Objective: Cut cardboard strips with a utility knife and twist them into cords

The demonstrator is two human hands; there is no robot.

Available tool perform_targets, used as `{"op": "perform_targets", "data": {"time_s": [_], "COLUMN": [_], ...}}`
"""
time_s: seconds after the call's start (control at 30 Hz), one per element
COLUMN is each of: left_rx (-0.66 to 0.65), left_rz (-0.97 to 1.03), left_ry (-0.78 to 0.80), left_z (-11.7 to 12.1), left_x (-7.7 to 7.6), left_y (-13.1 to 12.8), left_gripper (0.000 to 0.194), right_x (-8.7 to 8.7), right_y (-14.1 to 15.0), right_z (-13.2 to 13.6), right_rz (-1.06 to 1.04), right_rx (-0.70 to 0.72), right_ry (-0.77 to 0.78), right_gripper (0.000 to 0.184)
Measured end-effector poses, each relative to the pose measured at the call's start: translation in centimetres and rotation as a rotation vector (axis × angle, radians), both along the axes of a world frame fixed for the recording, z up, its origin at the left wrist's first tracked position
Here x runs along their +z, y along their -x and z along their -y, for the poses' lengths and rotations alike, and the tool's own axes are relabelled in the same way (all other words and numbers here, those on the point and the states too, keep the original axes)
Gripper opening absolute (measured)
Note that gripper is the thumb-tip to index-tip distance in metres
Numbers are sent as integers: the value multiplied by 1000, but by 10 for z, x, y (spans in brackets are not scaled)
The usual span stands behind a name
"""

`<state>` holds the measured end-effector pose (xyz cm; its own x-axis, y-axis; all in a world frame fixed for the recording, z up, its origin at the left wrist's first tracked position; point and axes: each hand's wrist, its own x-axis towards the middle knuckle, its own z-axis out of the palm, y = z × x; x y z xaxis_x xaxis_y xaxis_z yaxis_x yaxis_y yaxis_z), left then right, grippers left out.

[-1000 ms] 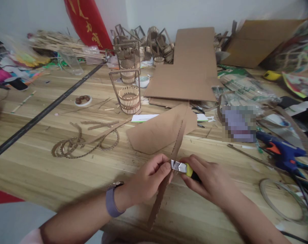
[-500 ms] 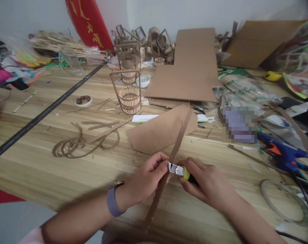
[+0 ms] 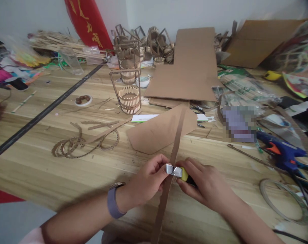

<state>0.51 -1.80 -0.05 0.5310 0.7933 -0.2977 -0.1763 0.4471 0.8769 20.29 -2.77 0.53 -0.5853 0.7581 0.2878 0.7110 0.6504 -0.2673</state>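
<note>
My left hand [image 3: 147,181], with a purple watch on the wrist, pinches a long narrow cardboard strip [image 3: 176,142] that runs from the table's near edge up toward the middle. My right hand [image 3: 202,184] grips a utility knife [image 3: 178,172] with a yellow and black handle. Its metal blade end lies across the strip right beside my left fingertips. A cut piece of cardboard [image 3: 156,132] lies flat just beyond both hands.
On the wooden table [image 3: 42,169] lie curled toothed cardboard strips [image 3: 77,144], a stick-built basket frame [image 3: 127,91], large cardboard sheets [image 3: 189,71], a blue glue gun [image 3: 283,152], a wire ring [image 3: 281,200], a black bar [image 3: 42,115] and a small dish [image 3: 83,100].
The knife blade has shifted slightly left across the strip. The strip's lower end has swung toward the right and its top stands more upright.
</note>
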Motion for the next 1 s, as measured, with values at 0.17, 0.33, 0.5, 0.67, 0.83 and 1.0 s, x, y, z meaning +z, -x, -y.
{"op": "perform_targets", "data": {"time_s": [0.17, 0.33, 0.5, 0.67, 0.83, 1.0], "left_rx": [15, 27, 29, 20, 0, 14], "left_rz": [14, 38, 32, 32, 81, 95], "left_ry": [8, 40, 72, 113, 89, 80], "left_z": [0, 0, 0, -4, -6, -5], "left_x": [0, 0, 3, 4, 3, 1], "left_y": [0, 1, 0, -1, 1, -1], "left_gripper": [48, 51, 46, 32, 33, 34], "right_x": [-2, -5, -4, 0, 1, 0], "right_y": [-4, -7, -5, -3, -3, -1], "right_z": [-3, -5, -4, -4, -3, -2], "right_rz": [13, 25, 4, -20, -38, -34], "right_rx": [0, -13, 0, 37, 38, 52], "right_ry": [-43, -82, -35, 14, 56, 69], "right_gripper": [24, 23, 19, 17, 14, 16]}}
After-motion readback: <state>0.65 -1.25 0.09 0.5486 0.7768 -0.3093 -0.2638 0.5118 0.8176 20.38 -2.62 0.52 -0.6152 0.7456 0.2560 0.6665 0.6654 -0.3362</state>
